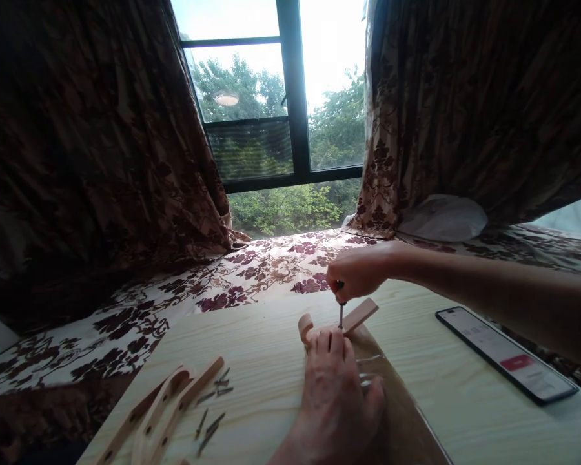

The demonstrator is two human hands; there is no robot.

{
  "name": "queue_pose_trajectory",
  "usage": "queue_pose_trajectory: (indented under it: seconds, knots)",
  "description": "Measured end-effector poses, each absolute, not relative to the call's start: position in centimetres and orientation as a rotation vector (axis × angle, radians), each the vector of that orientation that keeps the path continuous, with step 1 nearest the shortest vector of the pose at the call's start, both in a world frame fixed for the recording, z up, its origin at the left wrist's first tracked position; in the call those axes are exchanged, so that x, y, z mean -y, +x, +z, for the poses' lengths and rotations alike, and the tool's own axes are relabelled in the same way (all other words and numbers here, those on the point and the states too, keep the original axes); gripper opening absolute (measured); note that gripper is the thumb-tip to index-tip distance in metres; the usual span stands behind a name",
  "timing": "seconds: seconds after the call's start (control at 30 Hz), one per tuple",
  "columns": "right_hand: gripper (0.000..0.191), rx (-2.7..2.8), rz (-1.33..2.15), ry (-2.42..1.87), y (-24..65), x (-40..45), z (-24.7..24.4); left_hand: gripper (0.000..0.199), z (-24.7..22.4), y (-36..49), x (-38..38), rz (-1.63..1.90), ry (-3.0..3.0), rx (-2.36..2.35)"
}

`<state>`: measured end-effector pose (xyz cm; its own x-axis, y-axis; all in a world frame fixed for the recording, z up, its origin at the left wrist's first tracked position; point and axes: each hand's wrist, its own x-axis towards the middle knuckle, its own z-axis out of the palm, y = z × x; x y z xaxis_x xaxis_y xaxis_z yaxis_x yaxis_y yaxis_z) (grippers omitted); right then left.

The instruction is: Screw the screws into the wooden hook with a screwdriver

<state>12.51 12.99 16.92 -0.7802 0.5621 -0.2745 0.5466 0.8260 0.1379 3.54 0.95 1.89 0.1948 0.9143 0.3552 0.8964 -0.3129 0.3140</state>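
My right hand (358, 272) is closed in a fist around a screwdriver (341, 315), its thin metal shaft upright and pointing down. The tip meets light wooden pieces (361, 315) right by my left fingertips; the exact contact point is hidden. My left hand (330, 374) lies palm down with its fingers curled over these pieces, holding them against the tabletop. A rounded wooden end (305, 327) sticks out to the left of the fingers, and a flat bar reaches out to the right. Brown clear-wrapped material (392, 413) lies under and beside the left hand.
Several screws (212, 431) lie loose at the left on the pale wooden table (256, 336). Beside them are several drilled wooden parts (167, 413). A phone (506, 354) rests at the right. Behind the table is a flowered cloth (252, 268) below a curtained window.
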Motion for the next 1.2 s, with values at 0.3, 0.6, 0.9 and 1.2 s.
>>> queue_pose_trajectory:
  seconds: [0.3,0.6,0.9,1.2]
  knots:
    - [0.030,-2.698,0.108,0.852,13.1,-12.4,17.4,0.041,1.2,3.3,-0.8,0.832,2.562,-1.766]
    - [0.034,-2.671,0.170,0.938,13.0,-12.4,17.0,0.041,2.1,3.8,-0.7,0.676,2.517,-1.794]
    - [0.027,-2.722,0.025,0.853,13.3,-12.4,17.5,0.045,1.9,3.8,-0.7,0.652,2.515,-1.810]
    - [0.034,-2.740,0.062,0.927,13.6,-12.3,17.2,0.040,1.8,3.9,-0.6,0.690,2.501,-1.816]
